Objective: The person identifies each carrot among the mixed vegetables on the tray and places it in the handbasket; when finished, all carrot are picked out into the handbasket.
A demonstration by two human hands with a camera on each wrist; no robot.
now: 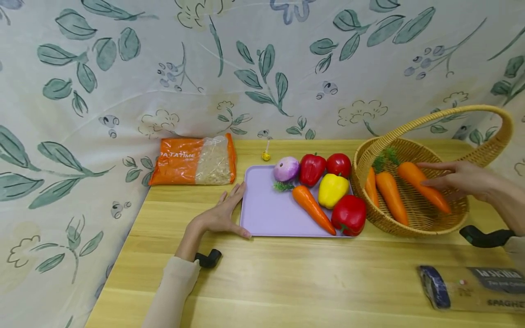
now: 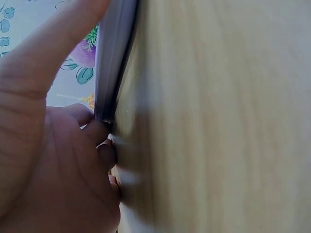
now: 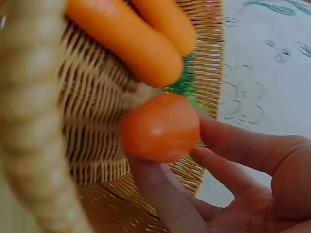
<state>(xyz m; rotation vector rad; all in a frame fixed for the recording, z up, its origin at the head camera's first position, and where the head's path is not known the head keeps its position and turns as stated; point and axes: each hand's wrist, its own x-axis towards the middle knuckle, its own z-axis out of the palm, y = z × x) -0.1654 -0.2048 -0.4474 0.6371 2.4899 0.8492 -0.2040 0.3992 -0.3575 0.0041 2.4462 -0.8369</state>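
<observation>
In the head view my left hand rests at the left edge of a lilac tray, fingers spread and thumb by its near corner. The tray rim also shows in the left wrist view. My right hand reaches into a wicker basket and pinches a carrot between thumb and fingers. Two more carrots lie beside it in the basket. From the right wrist view, the held carrot is seen nearly end-on, its far part hidden.
On the tray lie a purple onion, red peppers, a tomato, a yellow pepper and a carrot. An orange bag and a lollipop sit behind. A spaghetti pack lies near right. The basket handle arches high.
</observation>
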